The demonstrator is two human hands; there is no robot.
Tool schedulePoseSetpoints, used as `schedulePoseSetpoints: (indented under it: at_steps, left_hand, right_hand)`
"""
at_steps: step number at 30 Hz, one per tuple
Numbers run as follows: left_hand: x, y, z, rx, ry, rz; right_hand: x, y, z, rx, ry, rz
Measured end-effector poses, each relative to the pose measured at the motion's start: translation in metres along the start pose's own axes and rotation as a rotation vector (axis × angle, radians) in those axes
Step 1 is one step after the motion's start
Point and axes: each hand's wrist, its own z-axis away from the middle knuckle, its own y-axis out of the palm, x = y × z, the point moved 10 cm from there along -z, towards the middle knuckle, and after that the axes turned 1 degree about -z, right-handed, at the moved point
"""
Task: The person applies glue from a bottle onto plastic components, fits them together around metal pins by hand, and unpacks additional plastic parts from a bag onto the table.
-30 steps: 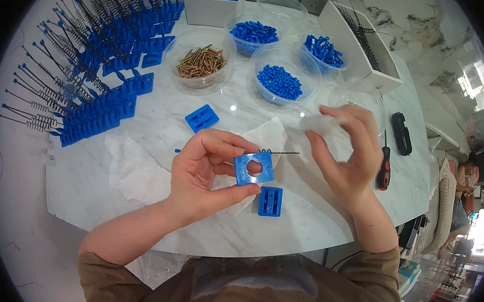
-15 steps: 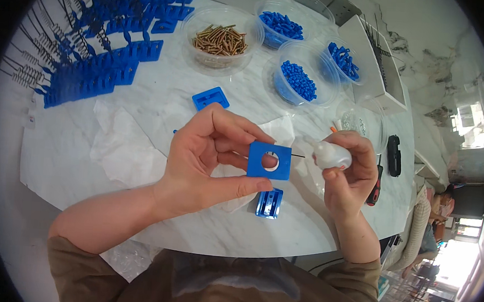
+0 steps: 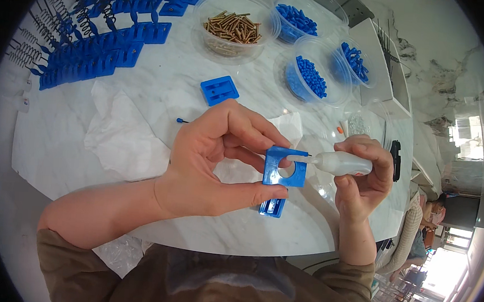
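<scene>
My left hand (image 3: 205, 157) pinches a square blue plastic plate (image 3: 271, 172) with a round hole, thumb below and fingers above. A thin dark wire tip shows at its upper right. My right hand (image 3: 366, 190) grips a small white squeeze bottle (image 3: 345, 164), held sideways. Its narrow nozzle reaches left across the plate, above the hole; whether it touches cannot be told. Beneath my left thumb, partly hidden, a slotted blue block (image 3: 272, 208) lies on the table. Another slotted blue block (image 3: 219, 90) sits beyond my left hand, and a small blue-tipped piece (image 3: 181, 120) beside it.
Blue bases with coiled black wires (image 3: 94, 62) crowd the far left. A clear tub (image 3: 221, 49) of gold-coloured pins and several tubs of blue parts stand at the back. White tissue (image 3: 120, 137) lies at left, and a white box (image 3: 398, 100) with dark rods at right.
The bottle has turned from facing me to lying sideways, and its nozzle has come over the plate. The plate has tilted and sits slightly farther right in view.
</scene>
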Motion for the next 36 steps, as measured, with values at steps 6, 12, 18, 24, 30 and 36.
schedulePoseSetpoints:
  at_steps: [6,12,18,24,30,36]
  left_hand:
    - [0.0,-0.001,0.0,-0.006,0.011,-0.035]
    - [-0.003,-0.002,0.002,0.037,0.012,-0.179]
    - [0.001,-0.005,0.004,0.01,-0.014,-0.256]
    - [-0.002,-0.005,0.002,0.035,-0.004,-0.346]
    - [-0.001,-0.005,0.002,0.013,-0.019,-0.351]
    - [-0.002,-0.004,0.003,0.029,-0.007,-0.374]
  right_hand:
    - [0.013,0.002,-0.001,-0.048,0.015,0.076]
    - [0.021,0.004,-0.001,-0.028,-0.065,0.133]
    - [0.025,0.007,-0.002,-0.017,-0.093,0.167]
    - [0.027,0.008,-0.003,-0.017,-0.106,0.175]
    - [0.029,0.008,-0.003,-0.015,-0.119,0.212]
    - [0.032,0.007,-0.001,-0.042,-0.137,0.231]
